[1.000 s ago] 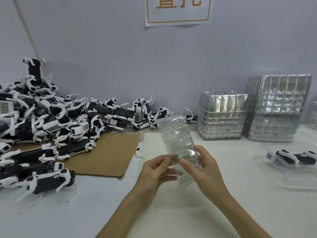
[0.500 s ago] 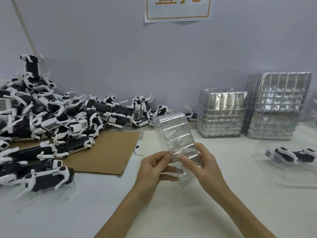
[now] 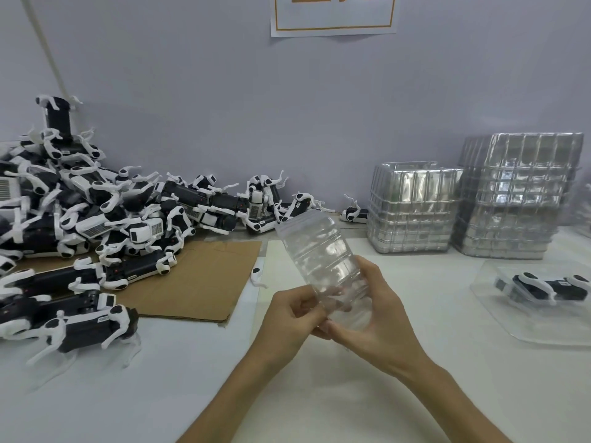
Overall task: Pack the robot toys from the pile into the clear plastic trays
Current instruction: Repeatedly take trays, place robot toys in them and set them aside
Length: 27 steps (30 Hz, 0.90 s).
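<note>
Both hands hold one clear plastic tray (image 3: 319, 251) up above the table, tilted away from me. My left hand (image 3: 289, 318) pinches its near left edge. My right hand (image 3: 380, 318) cups its near right side with fingers curled round it. A large pile of black and white robot toys (image 3: 96, 219) lies at the left, reaching along the wall. One robot toy (image 3: 550, 287) lies in a clear tray (image 3: 511, 318) at the right.
Two stacks of clear trays stand at the back right, a lower one (image 3: 412, 207) and a taller one (image 3: 518, 196). A brown cardboard sheet (image 3: 198, 282) lies under the pile's edge. A small loose white part (image 3: 257, 276) lies beside the cardboard.
The held tray has tipped further away and the right hand has slid under its near end. The view has shifted slightly downward.
</note>
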Tool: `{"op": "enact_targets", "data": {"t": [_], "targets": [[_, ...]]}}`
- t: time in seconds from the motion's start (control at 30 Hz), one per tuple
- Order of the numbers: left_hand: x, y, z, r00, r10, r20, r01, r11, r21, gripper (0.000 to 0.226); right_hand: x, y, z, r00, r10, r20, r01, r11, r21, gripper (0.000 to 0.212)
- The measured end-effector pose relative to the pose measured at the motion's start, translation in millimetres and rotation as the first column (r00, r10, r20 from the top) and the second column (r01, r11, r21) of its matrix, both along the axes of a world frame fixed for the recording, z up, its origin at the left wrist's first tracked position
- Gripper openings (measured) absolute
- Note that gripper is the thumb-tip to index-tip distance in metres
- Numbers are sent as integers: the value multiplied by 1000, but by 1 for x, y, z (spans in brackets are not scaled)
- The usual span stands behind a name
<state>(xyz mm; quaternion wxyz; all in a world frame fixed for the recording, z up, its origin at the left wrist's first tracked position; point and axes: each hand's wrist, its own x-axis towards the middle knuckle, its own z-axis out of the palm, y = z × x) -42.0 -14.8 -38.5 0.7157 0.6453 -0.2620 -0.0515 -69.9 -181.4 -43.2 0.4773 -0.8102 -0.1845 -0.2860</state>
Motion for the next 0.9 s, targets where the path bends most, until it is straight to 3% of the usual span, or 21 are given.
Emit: {"op": "enact_targets", "data": {"t": [0.23,0.4,0.7,0.9], "targets": [[4,-6,-9,994,85,76,-91,993,81,25,1,2,-1,980,-176,92,186,975,-121,91],[7,-11,-11,992,112,51,-114,993,34,17,5,1,-1,936,-309,168,338,922,-190,90],[11,-12,-14,994,111,21,-111,994,-8,13,9,-4,0,916,-333,224,378,904,-200,87],[15,-7,-18,995,92,25,-93,994,50,16,9,-16,3,896,-357,266,407,898,-167,84]]}}
